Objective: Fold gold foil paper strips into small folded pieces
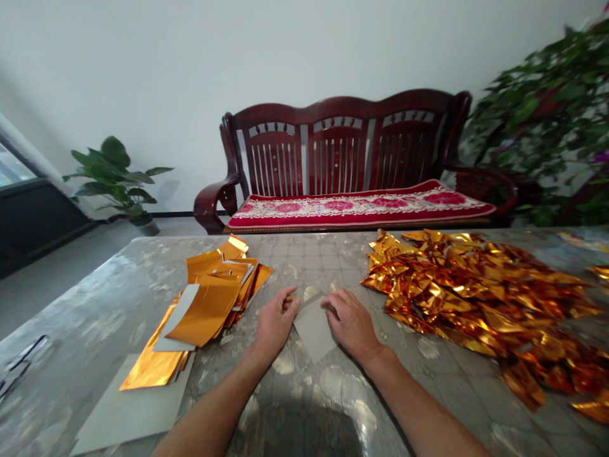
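A sheet of foil paper (316, 335) lies between my hands on the table, its pale grey side up and turned cornerwise. A narrow strip along its far edge looks folded over. At the sheet's left corner, the fingers of my left hand (278, 321) are curled and closed on the edge. My right hand (351, 322) pinches the far right edge, thumb and fingers together. To the left lies a loose stack of gold foil sheets (209, 308), some showing grey backs. On the right spreads a large heap of folded gold foil pieces (457, 292).
Grey sheets (130, 406) lie under the stack at the front left. Glasses (21, 368) rest near the table's left edge. Beyond the patterned table (304, 254) stands a dark wooden bench (337, 152) with a red cushion. Potted plants (114, 171) flank it.
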Motion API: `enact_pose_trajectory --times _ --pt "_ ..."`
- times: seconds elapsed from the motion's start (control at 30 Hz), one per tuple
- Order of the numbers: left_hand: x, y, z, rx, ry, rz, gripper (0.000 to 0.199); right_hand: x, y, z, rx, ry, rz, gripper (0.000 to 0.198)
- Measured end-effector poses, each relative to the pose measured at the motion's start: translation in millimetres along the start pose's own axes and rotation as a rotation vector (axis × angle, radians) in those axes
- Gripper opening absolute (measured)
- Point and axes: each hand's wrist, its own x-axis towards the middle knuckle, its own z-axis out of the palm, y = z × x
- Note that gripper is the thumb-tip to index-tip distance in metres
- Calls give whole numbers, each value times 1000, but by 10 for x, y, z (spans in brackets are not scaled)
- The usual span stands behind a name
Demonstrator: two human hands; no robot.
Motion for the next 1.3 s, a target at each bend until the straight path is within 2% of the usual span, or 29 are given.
enact_pose_trajectory --times 0.13,0.27,0.37,0.47,0.63,0.77,0.9,0.97,1.07,1.17,1.3 --pt "-25 -13 -1 71 -21 60 29 -7 4 -4 -41 -27 -40 21" --pt "-86 24 -35 316 -14 248 16 -16 0 -11 -57 -42 -63 23" --pt "-145 79 -65 468 -60 388 15 -16 -10 -14 -38 -6 -10 24" --pt "-182 95 -69 524 -111 444 15 -13 -19 -14 -22 40 54 24" --pt "-184 53 -44 488 -93 429 15 -18 -18 -21 -46 12 -1 26" --pt "-179 83 -65 503 -88 321 9 -21 -16 -28 -81 -21 -25 22" --pt "-155 113 -102 564 -79 201 26 -15 -24 -37 -68 -10 -7 22" --pt "-135 103 -106 545 -100 182 25 -9 -32 -42 -52 -4 3 22" --pt "-124 90 -94 502 -111 176 13 -3 -39 -48 -41 -6 14 24" --pt "-154 105 -76 499 -65 213 4 -6 -34 -49 -27 -19 -19 22" --pt "-218 115 -62 477 -27 315 6 -21 -15 -49 1 -31 -77 21"
